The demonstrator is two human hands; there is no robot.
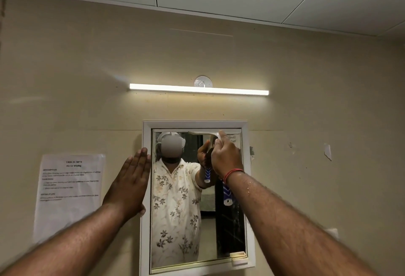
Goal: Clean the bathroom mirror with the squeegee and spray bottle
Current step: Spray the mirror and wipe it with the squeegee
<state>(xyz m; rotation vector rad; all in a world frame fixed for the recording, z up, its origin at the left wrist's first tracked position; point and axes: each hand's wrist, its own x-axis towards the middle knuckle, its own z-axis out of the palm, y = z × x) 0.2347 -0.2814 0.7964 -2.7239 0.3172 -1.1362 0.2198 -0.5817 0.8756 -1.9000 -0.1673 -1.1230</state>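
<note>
A white-framed mirror (250, 188) hangs on the beige wall, showing a reflected person in a flowered shirt. My right hand (226, 157) is shut on a squeegee (227, 194) with a blue-and-white handle; its white blade is pressed against the glass along the mirror's top edge. My left hand (131, 186) lies flat with fingers together against the mirror's left frame, holding nothing. No spray bottle is in view.
A lit tube light (198, 89) runs above the mirror. A printed paper sheet (69, 190) is stuck to the wall at the left. A small latch (238, 257) sits at the mirror's lower right corner.
</note>
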